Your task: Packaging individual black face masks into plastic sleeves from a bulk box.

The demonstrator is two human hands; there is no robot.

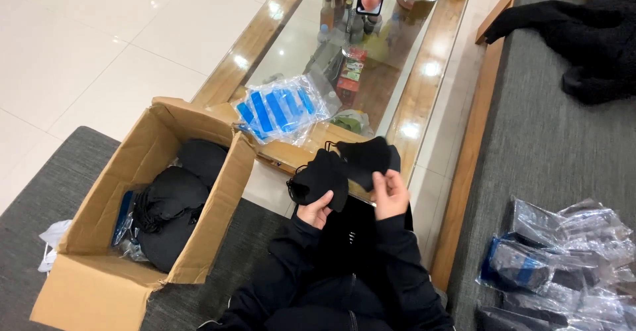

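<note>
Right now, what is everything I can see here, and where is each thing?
black face masks: a small bunch, black, held between both hands
cardboard box: one, brown, open, on the grey rug at left, holding more black masks
stack of clear bags: one, clear with blue strips, on the table's near edge
glass-topped table: one, wooden frame, ahead, with bottles and small packages
packed bags: several, clear, on the grey sofa at right
black garment: one, on the sofa, top right
left hand: grips the masks from below
right hand: pinches the masks
</note>
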